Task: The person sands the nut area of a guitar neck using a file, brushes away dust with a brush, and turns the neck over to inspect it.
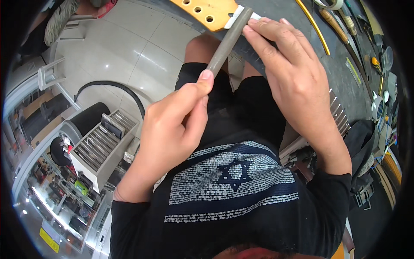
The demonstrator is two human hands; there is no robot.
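A long grey metal file (228, 45) slants up and to the right across the top of the head view. My left hand (177, 116) grips its near end, thumb laid along the top and fingers curled beneath. At the far end, fingertips of my right hand (293, 64) press against the file; that thumb is hidden. Under the file's far end lies the neck joint of a yellow wooden guitar headstock (211, 13) with several round holes. White tape (235, 18) covers the wood beside the file.
On the dark workbench (340, 64) to the right lie a yellow rod (317, 30), wooden-handled tools (334, 26) and a round gauge (378, 105). A grey rack of files or bars (101, 144) stands at left, near a black hose (114, 84) above the tiled floor (129, 56).
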